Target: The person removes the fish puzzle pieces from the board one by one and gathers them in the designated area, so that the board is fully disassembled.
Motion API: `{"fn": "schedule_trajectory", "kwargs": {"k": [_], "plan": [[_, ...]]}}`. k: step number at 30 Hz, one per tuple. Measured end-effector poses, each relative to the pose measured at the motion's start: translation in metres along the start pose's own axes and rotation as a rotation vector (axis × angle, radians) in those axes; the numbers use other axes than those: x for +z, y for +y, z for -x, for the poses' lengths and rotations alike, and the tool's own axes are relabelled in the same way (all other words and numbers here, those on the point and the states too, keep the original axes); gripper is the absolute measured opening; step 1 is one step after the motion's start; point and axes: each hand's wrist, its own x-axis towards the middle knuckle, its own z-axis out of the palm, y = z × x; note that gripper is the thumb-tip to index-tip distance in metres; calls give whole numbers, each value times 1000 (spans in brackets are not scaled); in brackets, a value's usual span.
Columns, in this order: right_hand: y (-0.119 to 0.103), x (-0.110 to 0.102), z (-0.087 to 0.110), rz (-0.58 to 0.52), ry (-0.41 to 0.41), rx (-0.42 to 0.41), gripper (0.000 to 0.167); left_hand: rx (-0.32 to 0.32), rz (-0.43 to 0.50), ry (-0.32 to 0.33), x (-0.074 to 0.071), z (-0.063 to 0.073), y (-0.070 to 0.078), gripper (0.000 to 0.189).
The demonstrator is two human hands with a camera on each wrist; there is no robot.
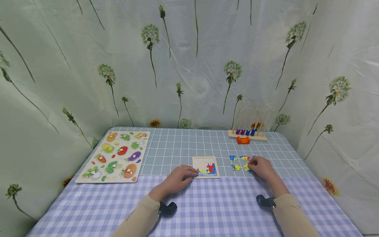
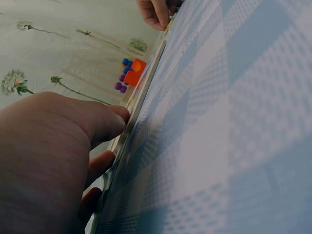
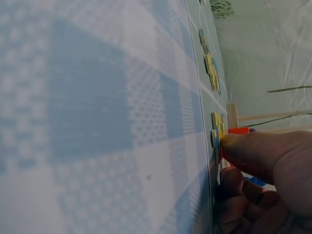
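A small wooden puzzle tray (image 1: pixel 205 158) lies in the middle of the table, with a red piece (image 1: pixel 211 168) and other colourful pieces fitted along its lower part. My left hand (image 1: pixel 181 177) rests at the tray's left edge, fingers loosely extended; in the left wrist view its thumb lies along the rim. To the right, several loose jigsaw pieces (image 1: pixel 236 167) are spread on the table. My right hand (image 1: pixel 262 167) is over the rightmost of them, thumb and fingertips pinching a yellow and blue jigsaw piece (image 1: pixel 246 168). The fingers partly hide it and the pieces behind.
At far left lies a large vegetable peg board (image 1: pixel 120 159). A wooden rack (image 1: pixel 254 137) with upright rods and purple and blue pieces stands at the back right, an orange block (image 1: pixel 243 141) before it. A patterned curtain (image 1: pixel 195 65) closes off the back.
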Motion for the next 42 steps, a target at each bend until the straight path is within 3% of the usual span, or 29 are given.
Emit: {"fn": "schedule_trajectory", "kwargs": {"k": [8, 19, 29, 42], "plan": [[-2, 0, -1, -8, 23, -2, 21, 18, -9, 5, 0, 0, -1, 30], [-36, -3, 4, -25, 15, -112, 22, -8, -9, -7, 0, -1, -2, 29], [-57, 8, -1, -51, 5, -222, 17, -10, -8, -9, 1, -1, -1, 29], [-84, 27, 0, -104, -58, -222, 15, -23, -2, -17, 0, -1, 1, 29]]}}
